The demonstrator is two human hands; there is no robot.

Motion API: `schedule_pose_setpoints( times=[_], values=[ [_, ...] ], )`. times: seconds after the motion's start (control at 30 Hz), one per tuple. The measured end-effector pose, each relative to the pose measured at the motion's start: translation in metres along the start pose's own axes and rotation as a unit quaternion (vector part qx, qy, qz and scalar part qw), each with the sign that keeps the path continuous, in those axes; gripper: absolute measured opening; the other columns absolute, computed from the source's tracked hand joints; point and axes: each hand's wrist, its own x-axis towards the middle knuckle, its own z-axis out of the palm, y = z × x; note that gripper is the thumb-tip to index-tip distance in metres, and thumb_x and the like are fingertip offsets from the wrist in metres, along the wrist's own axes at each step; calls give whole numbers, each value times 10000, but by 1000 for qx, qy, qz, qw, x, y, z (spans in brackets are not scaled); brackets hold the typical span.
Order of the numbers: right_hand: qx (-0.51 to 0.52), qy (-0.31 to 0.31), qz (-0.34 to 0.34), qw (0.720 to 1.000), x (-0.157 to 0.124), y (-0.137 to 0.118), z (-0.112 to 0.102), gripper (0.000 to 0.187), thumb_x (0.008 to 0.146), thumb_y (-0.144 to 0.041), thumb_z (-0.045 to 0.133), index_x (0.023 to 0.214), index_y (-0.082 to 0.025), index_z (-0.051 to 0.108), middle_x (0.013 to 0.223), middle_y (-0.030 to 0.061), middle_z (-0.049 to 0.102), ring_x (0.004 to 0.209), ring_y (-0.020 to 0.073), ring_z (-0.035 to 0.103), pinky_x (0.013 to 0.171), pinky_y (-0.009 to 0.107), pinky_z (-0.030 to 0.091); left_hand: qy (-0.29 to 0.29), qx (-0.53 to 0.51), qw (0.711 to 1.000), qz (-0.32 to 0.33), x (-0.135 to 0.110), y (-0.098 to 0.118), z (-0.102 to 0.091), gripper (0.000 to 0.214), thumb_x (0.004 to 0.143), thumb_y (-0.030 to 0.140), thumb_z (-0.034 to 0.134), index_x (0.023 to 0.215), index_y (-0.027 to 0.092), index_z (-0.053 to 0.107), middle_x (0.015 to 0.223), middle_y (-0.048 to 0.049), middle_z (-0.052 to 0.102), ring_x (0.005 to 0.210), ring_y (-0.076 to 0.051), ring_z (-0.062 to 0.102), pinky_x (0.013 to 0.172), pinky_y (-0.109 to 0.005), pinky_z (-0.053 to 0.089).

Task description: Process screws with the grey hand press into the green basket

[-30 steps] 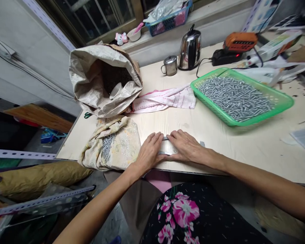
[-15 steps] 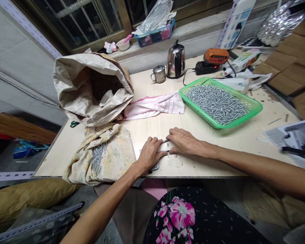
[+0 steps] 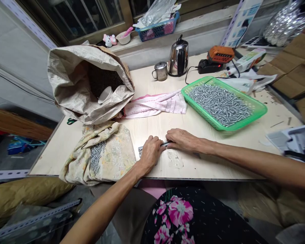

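Metal strip (image 3: pixel 140 149) is held against the table (image 3: pixel 218 152) by palm-down left hand (image 3: pixel 149 153) and right hand (image 3: pixel 181 139), fingertips nearly meeting.

grey metal strip (image 3: pixel 140 149) flat on table (image 3: pixel 152 128) nr front edge, mostly hidden.

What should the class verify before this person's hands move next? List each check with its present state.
1. Both hands on the metal strip: ok, left hand and right hand touch it.
2. Strip flat on the table: ok.
3. Grip firm: cannot tell, the hands cover the strip.
4. Green basket apart from both hands: ok.
5. Spot beside the strip free of bits: not ok, clear scraps lie there.
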Motion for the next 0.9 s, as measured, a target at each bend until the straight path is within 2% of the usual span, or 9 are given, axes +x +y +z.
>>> schedule_pose_setpoints(
  times=[0.13, 0.2, 0.3, 0.4, 0.5, 0.6, 0.7, 0.8, 0.9],
  values=[
    [-15, -12, -4, 1000, 4, 17, -13, 526, 849, -584, 662, 1139, -145, 647, 1043, 128, 610, 935, 263, 532, 773, 343, 376, 85, 31, 996, -3, -24, 10, 13, 521, 871, 311, 677, 1323, 114, 507, 1334, -165, 568, 1228, -319, 513, 1000, -456, 472],
    [-34, 19, 13, 999, 7, 23, -15, 444, 934, -510, 572, 1200, -160, 638, 1070, 132, 617, 970, 267, 525, 797, 350, 366, 116, 48, 992, 20, -43, 22, 25, 588, 889, 301, 652, 1400, 116, 426, 1483, -189, 443, 1392, -358, 378, 1099, -510, 398],
    [-58, 61, 17, 996, 15, 26, -11, 283, 964, -367, 553, 1117, -161, 672, 1058, 120, 623, 979, 250, 516, 796, 337, 350, 105, 35, 992, 61, -64, 43, 42, 620, 918, 394, 594, 1437, 128, 383, 1530, -187, 390, 1463, -362, 262, 1138, -536, 363],
    [-78, 78, 32, 993, 31, 23, -9, 203, 964, -320, 559, 978, -169, 694, 1008, 91, 630, 968, 239, 513, 785, 337, 332, 95, -7, 993, 72, -70, 55, 52, 600, 924, 477, 553, 1382, 104, 447, 1530, -209, 381, 1472, -360, 237, 1138, -531, 378],
    [-128, 120, 51, 983, 46, 3, -14, 181, 933, -293, 612, 1044, -173, 690, 1079, 109, 621, 1015, 265, 490, 786, 353, 313, 108, -44, 990, 78, -69, 55, 55, 623, 923, 509, 536, 1360, 71, 464, 1526, -232, 374, 1483, -358, 201, 1148, -529, 371],
    [-140, 97, -95, 981, 51, -34, -17, 218, 919, -271, 640, 1131, -250, 684, 1147, 95, 593, 1031, 254, 455, 751, 335, 294, 114, -66, 988, 81, -69, 50, 54, 656, 925, 527, 524, 1390, 71, 447, 1520, -227, 383, 1474, -362, 230, 1151, -535, 361],
    [-131, 22, -247, 960, 49, -70, -8, 87, 903, -287, 665, 964, -275, 725, 1049, 66, 593, 970, 235, 426, 685, 321, 264, 94, -79, 991, 57, -71, 49, 56, 646, 931, 557, 491, 1368, 81, 496, 1413, -224, 514, 1373, -365, 424, 1102, -529, 416],
    [-138, -2, -297, 945, 51, -91, 11, 84, 870, -223, 680, 789, -204, 690, 964, 72, 587, 913, 226, 412, 682, 334, 267, 56, -85, 995, 19, -74, 52, 62, 651, 932, 615, 427, 1242, 74, 613, 1231, -226, 641, 1191, -360, 591, 1009, -498, 497],
    [-142, 9, -317, 938, 60, -100, 28, 124, 861, -156, 646, 739, -169, 631, 920, 76, 596, 884, 217, 436, 714, 346, 299, 40, -83, 996, -12, -75, 58, 68, 671, 919, 649, 416, 1169, 76, 660, 1143, -209, 685, 1092, -350, 642, 961, -470, 527]
  ],
)
